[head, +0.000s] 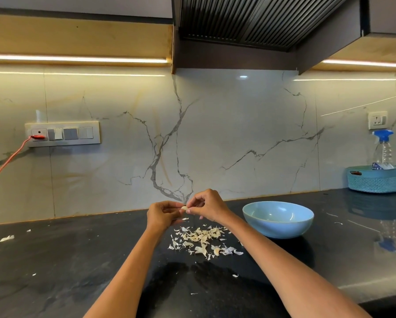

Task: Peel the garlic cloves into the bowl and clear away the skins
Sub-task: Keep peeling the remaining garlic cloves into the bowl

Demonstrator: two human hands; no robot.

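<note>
A garlic clove (184, 208) is held up in the head view, above the dark worktop (66, 260) and just to the left of the blue bowl (278, 219), pinched between both hands. The left hand (161, 214) grips it from the left with curled fingers (173, 206), seemingly to steady it, while the right hand (209, 206) nips at it with thumb and forefinger, the other fingers curled; this looks like the picking-off of a strip of skin, though the clove is too small to tell how much skin remains on it. The hands work in the air left of the bowl, probably so that loosened bits drop away from it, and indeed a heap of pale skins (203, 239) lies on the worktop just left of the bowl and below the hands, with a few flakes scattered farther left. The bowl stands upright within easy reach of the right hand, a sensible place for dropping in a finished clove; its visible inner wall is bare, but its floor is hidden by the near rim, so what it holds cannot be told. Well to the right of the bowl, against the marble wall, a teal basket (377, 180) holds a spray bottle (383, 148). Judging by the heap, peeling is well along, and the clearing of skins is not yet done.
</note>
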